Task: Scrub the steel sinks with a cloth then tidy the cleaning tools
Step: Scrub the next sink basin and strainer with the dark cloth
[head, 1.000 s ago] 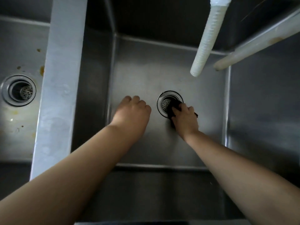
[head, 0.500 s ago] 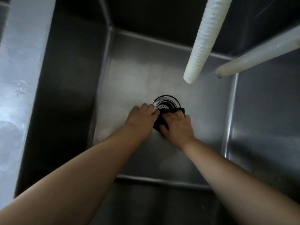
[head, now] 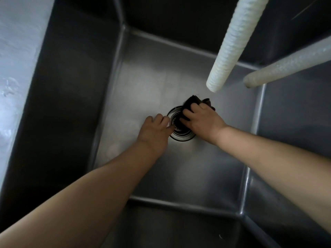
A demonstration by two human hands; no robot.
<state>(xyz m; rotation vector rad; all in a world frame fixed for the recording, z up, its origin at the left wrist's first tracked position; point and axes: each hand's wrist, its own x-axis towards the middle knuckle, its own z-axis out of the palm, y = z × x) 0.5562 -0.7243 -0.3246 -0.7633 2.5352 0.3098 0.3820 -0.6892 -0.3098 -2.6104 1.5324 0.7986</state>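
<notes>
I look straight down into a deep steel sink [head: 179, 176] with a round drain strainer [head: 180, 134] in its floor. My right hand [head: 202, 122] presses a dark cloth [head: 192, 102] onto the far right side of the drain; the cloth sticks out beyond my fingers. My left hand [head: 155, 131] rests on the sink floor at the drain's left rim, its fingertips touching the rim and holding nothing. Both forearms reach in from the near edge.
Two white hoses hang above the basin: a ribbed hose [head: 231, 43] ending over the drain's far side, and a smoother hose [head: 286, 67] coming in from the right. A steel divider [head: 19, 68] runs along the left. The sink walls stand steep on all sides.
My right hand has slid the cloth from the drain's near side to its far right side. My left hand moved to the drain's left rim. The view shifted right, hiding the left basin.
</notes>
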